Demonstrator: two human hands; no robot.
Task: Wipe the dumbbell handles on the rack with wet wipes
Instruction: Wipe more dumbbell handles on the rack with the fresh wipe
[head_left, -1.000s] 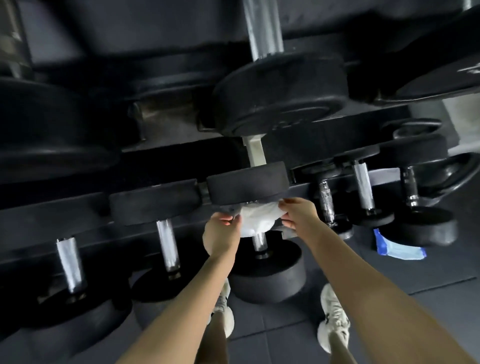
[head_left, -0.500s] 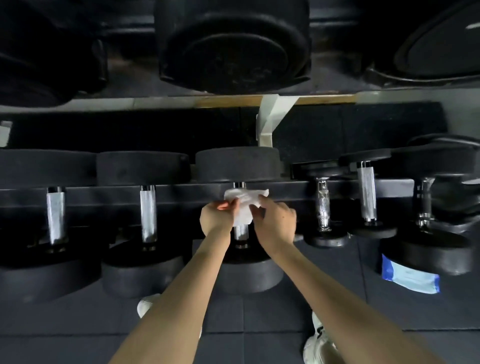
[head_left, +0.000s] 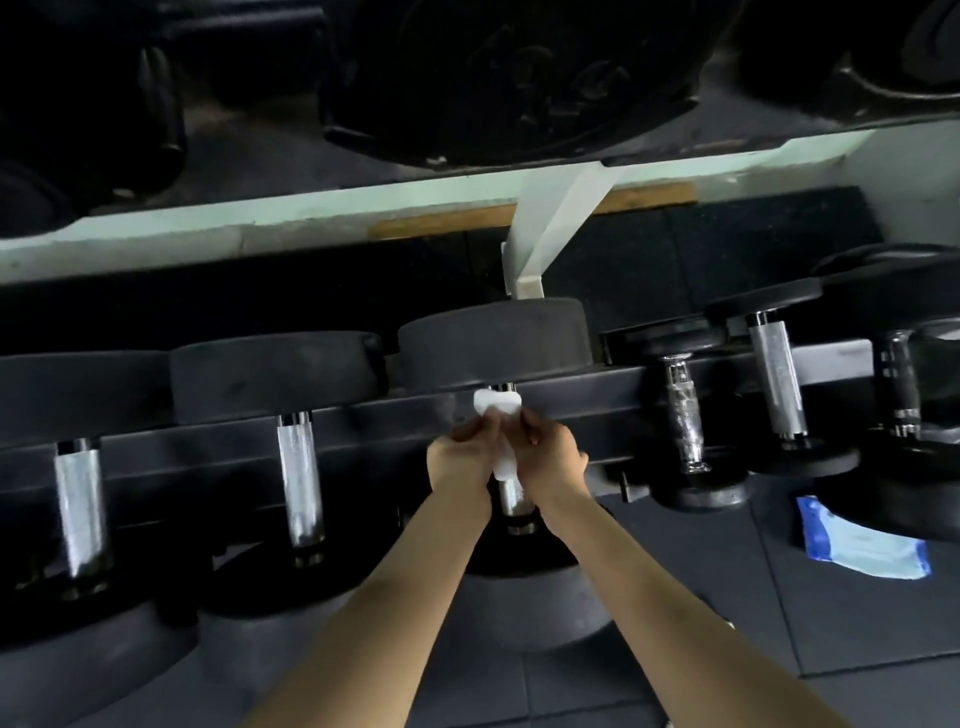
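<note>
Since half a second ago, both hands have drawn together over the middle handle. The wet wipe, then held loose between the fingertips, is now bunched tight against the bar. The rack fills more of the view than before.

Head view. Left hand (head_left: 460, 460) and right hand (head_left: 551, 460) sit side by side, almost touching, fingers curled inward. Both pinch the wet wipe (head_left: 497, 406), which wraps the upper part of the handle (head_left: 514, 500). A white tuft sticks out above the fingers and a strip runs down between the hands. Bare chrome shows below the hands.

The handle belongs to the middle dumbbell (head_left: 493, 335), which lies across the black rack rail (head_left: 208, 444) on the lower tier. Left of it are a near-left handle (head_left: 298, 483) and a far-left handle (head_left: 80, 514), both knurled chrome. Smaller dumbbells (head_left: 776, 384) sit to the right.

A blue wipe pack (head_left: 862, 548) lies on the dark floor mat (head_left: 857, 634) at right, beside a dumbbell head. A pale upper shelf beam (head_left: 260, 223) crosses above, with large black weights over it.
</note>
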